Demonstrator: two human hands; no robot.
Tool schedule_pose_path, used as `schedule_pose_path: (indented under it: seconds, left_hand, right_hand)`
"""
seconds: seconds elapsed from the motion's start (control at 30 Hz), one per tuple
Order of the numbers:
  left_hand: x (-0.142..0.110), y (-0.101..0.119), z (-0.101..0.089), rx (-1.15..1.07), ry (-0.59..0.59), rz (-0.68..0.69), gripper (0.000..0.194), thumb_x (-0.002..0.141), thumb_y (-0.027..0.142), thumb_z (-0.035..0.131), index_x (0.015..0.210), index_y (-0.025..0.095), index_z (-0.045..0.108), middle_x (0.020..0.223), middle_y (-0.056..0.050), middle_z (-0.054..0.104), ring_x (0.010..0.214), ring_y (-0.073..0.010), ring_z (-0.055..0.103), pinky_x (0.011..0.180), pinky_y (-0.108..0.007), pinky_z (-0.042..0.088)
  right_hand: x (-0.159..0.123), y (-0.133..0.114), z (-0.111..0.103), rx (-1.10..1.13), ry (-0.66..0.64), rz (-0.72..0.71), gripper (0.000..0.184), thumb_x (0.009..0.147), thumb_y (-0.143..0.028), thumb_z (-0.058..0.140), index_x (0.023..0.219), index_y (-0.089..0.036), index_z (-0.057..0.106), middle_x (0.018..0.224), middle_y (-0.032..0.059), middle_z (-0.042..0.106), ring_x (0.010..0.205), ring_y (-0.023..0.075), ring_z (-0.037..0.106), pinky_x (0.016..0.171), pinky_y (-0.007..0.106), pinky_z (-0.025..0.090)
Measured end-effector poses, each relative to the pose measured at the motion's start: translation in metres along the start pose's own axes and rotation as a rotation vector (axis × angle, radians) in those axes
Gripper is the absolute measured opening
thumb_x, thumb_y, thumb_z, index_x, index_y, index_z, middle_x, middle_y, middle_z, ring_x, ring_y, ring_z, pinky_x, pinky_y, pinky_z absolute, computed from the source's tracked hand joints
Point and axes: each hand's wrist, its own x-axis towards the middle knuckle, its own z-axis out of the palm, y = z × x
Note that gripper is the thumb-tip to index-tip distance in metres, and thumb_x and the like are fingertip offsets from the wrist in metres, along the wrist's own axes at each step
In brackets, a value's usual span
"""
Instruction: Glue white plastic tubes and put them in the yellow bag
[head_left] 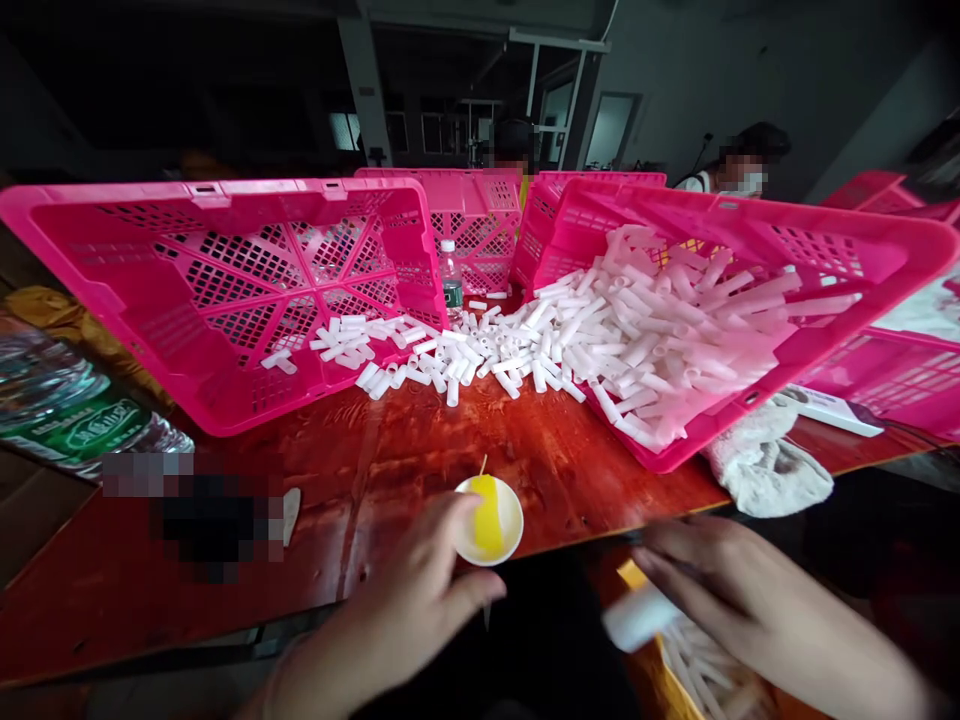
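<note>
At the table's front edge, my left hand [427,590] is closed on a small round white cup [512,520] by its left side. A bright yellow piece [487,518] lies across the cup, and a thin stick pokes out beyond its far rim. To the right, my right hand [720,585] is smeared by motion, its fingers curled around a short white tube [637,617]. That tube is over a yellow-edged container [675,680] below the table edge, which has more pale tubes inside. Many white tubes [517,345] lie heaped across the tabletop.
A pink crate [217,415] lies tipped on its side at left; another pink crate [675,455] at right spills tubes onto the red-brown table [420,440]. A small bottle [450,285] stands between them. A large bottle [97,420] and white cloth [772,465] flank them. Two people sit beyond.
</note>
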Motion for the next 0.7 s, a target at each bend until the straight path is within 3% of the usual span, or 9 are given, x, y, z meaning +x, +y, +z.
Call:
schedule_pose_path:
  seconds: [0.03, 0.1, 0.13, 0.2, 0.27, 0.37, 0.43, 0.57, 0.7]
  left_hand:
    - [0.005, -0.02, -0.012, 0.106, 0.122, -0.01, 0.046, 0.086, 0.046, 0.055, 0.126, 0.026, 0.046, 0.127, -0.01, 0.056, 0.114, -0.0278, 0.055, 0.093, -0.04, 0.047]
    - [0.026, -0.063, -0.038, 0.276, 0.301, -0.125, 0.037, 0.09, 0.043, 0.048, 0.12, 0.022, 0.048, 0.121, -0.01, 0.059, 0.108, -0.0257, 0.059, 0.09, -0.039, 0.05]
    - [0.04, -0.084, -0.051, 0.372, 0.361, -0.178, 0.035, 0.089, 0.041, 0.049, 0.116, 0.019, 0.051, 0.116, -0.011, 0.06, 0.104, -0.0253, 0.061, 0.089, -0.037, 0.05]
    - [0.073, -0.118, -0.072, 0.518, 0.409, -0.261, 0.032, 0.086, 0.032, 0.051, 0.112, 0.012, 0.053, 0.113, -0.015, 0.06, 0.103, -0.0267, 0.06, 0.09, -0.036, 0.049]
    - [0.105, -0.139, -0.087, 0.584, 0.45, -0.294, 0.03, 0.084, 0.025, 0.052, 0.11, 0.008, 0.054, 0.112, -0.018, 0.059, 0.108, -0.0298, 0.057, 0.096, -0.039, 0.045]
    - [0.141, -0.15, -0.1, 0.66, 0.486, -0.296, 0.029, 0.086, 0.021, 0.049, 0.112, 0.008, 0.054, 0.116, -0.019, 0.057, 0.114, -0.0308, 0.052, 0.101, -0.04, 0.039]
    - [0.157, -0.151, -0.105, 0.691, 0.457, -0.282, 0.025, 0.088, 0.022, 0.049, 0.109, 0.01, 0.057, 0.114, -0.016, 0.059, 0.112, -0.0286, 0.052, 0.1, -0.039, 0.039]
    - [0.173, -0.152, -0.112, 0.709, 0.324, -0.305, 0.016, 0.088, 0.025, 0.055, 0.096, 0.013, 0.06, 0.099, -0.008, 0.064, 0.095, -0.0215, 0.059, 0.09, -0.039, 0.045]
    - [0.166, -0.15, -0.113, 0.684, 0.199, -0.365, 0.014, 0.081, 0.026, 0.063, 0.088, 0.014, 0.061, 0.084, -0.004, 0.064, 0.076, -0.0179, 0.061, 0.075, -0.035, 0.048]
  right_hand:
    - [-0.009, 0.017, -0.01, -0.07, -0.043, 0.025, 0.013, 0.084, -0.038, 0.063, 0.093, -0.029, 0.067, 0.075, 0.0046, 0.07, 0.062, 0.0203, 0.065, 0.055, 0.031, 0.05]
    - [-0.001, 0.046, -0.019, -0.178, 0.024, 0.036, 0.051, 0.071, -0.048, 0.074, 0.117, -0.028, 0.063, 0.101, 0.0103, 0.071, 0.079, 0.0277, 0.069, 0.064, 0.036, 0.054]
    - [0.018, 0.056, -0.018, -0.208, 0.025, 0.064, 0.059, 0.073, -0.05, 0.073, 0.125, -0.026, 0.059, 0.115, 0.0123, 0.067, 0.092, 0.0304, 0.068, 0.074, 0.038, 0.055]
    - [0.078, 0.063, -0.005, -0.177, -0.019, 0.104, 0.047, 0.083, -0.045, 0.063, 0.123, -0.021, 0.06, 0.124, 0.0121, 0.063, 0.106, 0.0291, 0.063, 0.088, 0.038, 0.051]
    - [0.153, 0.058, 0.018, -0.144, -0.011, 0.237, 0.026, 0.091, -0.03, 0.053, 0.108, -0.016, 0.067, 0.113, 0.0105, 0.068, 0.102, 0.0232, 0.064, 0.091, 0.031, 0.048]
    - [0.245, 0.049, 0.055, -0.175, 0.054, 0.344, 0.027, 0.096, -0.023, 0.044, 0.105, -0.009, 0.066, 0.109, 0.0154, 0.068, 0.103, 0.0225, 0.063, 0.091, 0.033, 0.046]
    - [0.277, 0.05, 0.075, -0.193, 0.055, 0.402, 0.027, 0.096, -0.028, 0.048, 0.108, -0.01, 0.063, 0.11, 0.0135, 0.066, 0.1, 0.0216, 0.063, 0.09, 0.038, 0.048]
    - [0.286, 0.061, 0.093, -0.21, -0.013, 0.49, 0.028, 0.093, -0.034, 0.055, 0.113, -0.015, 0.058, 0.112, 0.008, 0.062, 0.096, 0.0196, 0.062, 0.085, 0.041, 0.052]
    - [0.256, 0.065, 0.085, -0.172, -0.157, 0.465, 0.026, 0.087, -0.028, 0.063, 0.107, -0.012, 0.06, 0.099, 0.0071, 0.065, 0.087, 0.0191, 0.063, 0.077, 0.036, 0.052]
